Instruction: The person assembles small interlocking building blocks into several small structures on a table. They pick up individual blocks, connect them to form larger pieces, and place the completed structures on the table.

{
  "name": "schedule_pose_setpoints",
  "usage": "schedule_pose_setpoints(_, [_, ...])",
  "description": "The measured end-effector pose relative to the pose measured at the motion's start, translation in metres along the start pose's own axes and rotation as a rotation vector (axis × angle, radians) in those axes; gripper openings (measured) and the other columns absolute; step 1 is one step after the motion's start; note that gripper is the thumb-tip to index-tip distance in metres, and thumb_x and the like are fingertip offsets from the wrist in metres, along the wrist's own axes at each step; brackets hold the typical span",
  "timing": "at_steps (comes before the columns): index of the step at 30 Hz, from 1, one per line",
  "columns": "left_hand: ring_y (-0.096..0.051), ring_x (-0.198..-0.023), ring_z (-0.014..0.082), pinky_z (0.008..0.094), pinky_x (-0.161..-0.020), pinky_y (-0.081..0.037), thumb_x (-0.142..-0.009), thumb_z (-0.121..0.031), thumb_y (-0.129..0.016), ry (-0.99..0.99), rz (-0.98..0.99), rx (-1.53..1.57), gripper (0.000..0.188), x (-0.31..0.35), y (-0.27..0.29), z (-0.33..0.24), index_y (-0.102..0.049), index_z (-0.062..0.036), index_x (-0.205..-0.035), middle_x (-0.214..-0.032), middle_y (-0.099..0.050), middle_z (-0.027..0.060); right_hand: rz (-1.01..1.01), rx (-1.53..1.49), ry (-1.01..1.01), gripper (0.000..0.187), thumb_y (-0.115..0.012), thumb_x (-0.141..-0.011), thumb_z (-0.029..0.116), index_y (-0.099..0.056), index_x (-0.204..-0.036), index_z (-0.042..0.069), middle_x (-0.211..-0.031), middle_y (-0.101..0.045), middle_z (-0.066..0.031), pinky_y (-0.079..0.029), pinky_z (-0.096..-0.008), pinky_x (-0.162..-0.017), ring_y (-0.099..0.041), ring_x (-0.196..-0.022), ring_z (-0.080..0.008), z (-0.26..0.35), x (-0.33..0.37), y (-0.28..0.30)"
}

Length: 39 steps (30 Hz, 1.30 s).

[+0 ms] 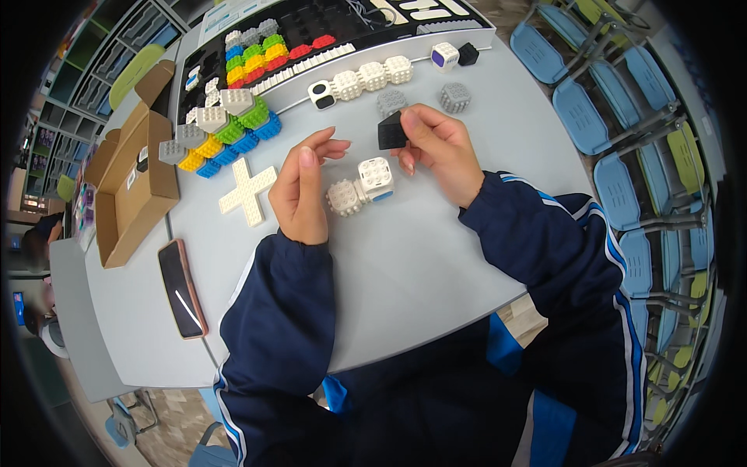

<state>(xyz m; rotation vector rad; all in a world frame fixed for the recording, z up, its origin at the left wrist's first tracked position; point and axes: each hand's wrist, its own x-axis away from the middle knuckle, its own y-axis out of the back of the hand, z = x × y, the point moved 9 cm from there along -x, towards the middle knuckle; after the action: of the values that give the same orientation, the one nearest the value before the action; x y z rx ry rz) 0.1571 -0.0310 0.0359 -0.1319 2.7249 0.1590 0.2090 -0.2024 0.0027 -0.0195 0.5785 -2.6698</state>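
The right hand (442,149) pinched a black block (391,134) at its fingertips; the left hand (306,191) hung empty. The block looked light and stiff (probably plastic), best taken by opposite sides. Just this side of the grip sat a white cube (377,178).

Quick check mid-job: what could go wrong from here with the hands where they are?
The black piece is pinched at its edge by the right hand, so it might slip and drop.
The left hand sits close beside the white block pair; a small swing could knock it.
The gray cube lies just beyond the black piece, so reaching forward might bump it.
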Motion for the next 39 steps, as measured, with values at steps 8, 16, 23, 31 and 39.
schedule_pose_setpoints(8, [-0.049, -0.085, 0.0170, 0.0313, -0.083, -0.040, -0.104, -0.030, -0.036, -0.260, 0.124, -0.410, 0.045, 0.003, -0.017, -0.022, -0.056, 0.0018, -0.130, -0.088, -0.054, 0.0068, -0.050, 0.048, -0.118, 0.033, -0.060, -0.098, 0.036, -0.061, -0.090, 0.005, -0.066, -0.060, -0.0046, -0.038, -0.0220, -0.045, -0.049, -0.046, -0.0073, -0.007, -0.006, -0.001])
schedule_pose_setpoints(16, [-0.050, -0.082, 0.0219, 0.0340, -0.081, -0.034, -0.100, -0.029, -0.043, -0.318, 0.203, -0.457, 0.040, 0.006, -0.031, -0.030, -0.061, -0.0036, -0.126, -0.086, -0.055, 0.0067, -0.009, 0.021, -0.173, 0.036, -0.063, -0.096, 0.039, -0.061, -0.087, 0.004, -0.063, -0.061, -0.0074, -0.037, -0.0215, -0.041, -0.049, -0.041, -0.0079, -0.007, -0.002, -0.007])
schedule_pose_setpoints(23, [-0.051, -0.081, 0.0185, 0.0318, -0.081, -0.038, -0.099, -0.024, -0.049, -0.200, 0.107, -0.301, 0.037, 0.004, -0.019, -0.015, -0.059, -0.0028, -0.127, -0.088, -0.058, 0.0063, -0.021, 0.059, -0.119, 0.033, -0.063, -0.097, 0.036, -0.062, -0.089, 0.004, -0.063, -0.061, -0.0058, -0.037, -0.0202, -0.043, -0.050, -0.044, -0.0064, -0.007, -0.003, -0.006])
schedule_pose_setpoints(31, [-0.058, -0.095, 0.0118, 0.0292, -0.093, -0.041, -0.096, -0.013, -0.060, 0.073, 0.173, -0.001, 0.040, -0.002, -0.021, 0.011, -0.054, -0.0019, -0.134, -0.098, -0.067, 0.0049, 0.032, 0.110, -0.083, 0.034, -0.063, -0.097, 0.035, -0.068, -0.093, 0.002, -0.063, -0.058, -0.0005, -0.036, -0.0210, -0.045, -0.047, -0.048, -0.0042, -0.007, -0.009, -0.023])
schedule_pose_setpoints(39, [-0.060, -0.098, 0.0124, 0.0292, -0.095, -0.043, -0.098, -0.013, -0.058, 0.067, 0.083, 0.116, 0.036, -0.001, -0.012, 0.018, -0.056, -0.0035, -0.133, -0.098, -0.068, 0.0061, -0.060, 0.869, 0.217, 0.045, -0.065, -0.092, 0.042, -0.072, -0.083, -0.002, -0.071, -0.065, -0.0100, -0.044, -0.0297, -0.055, -0.059, -0.061, -0.0167, 0.056, -0.037, -0.023])
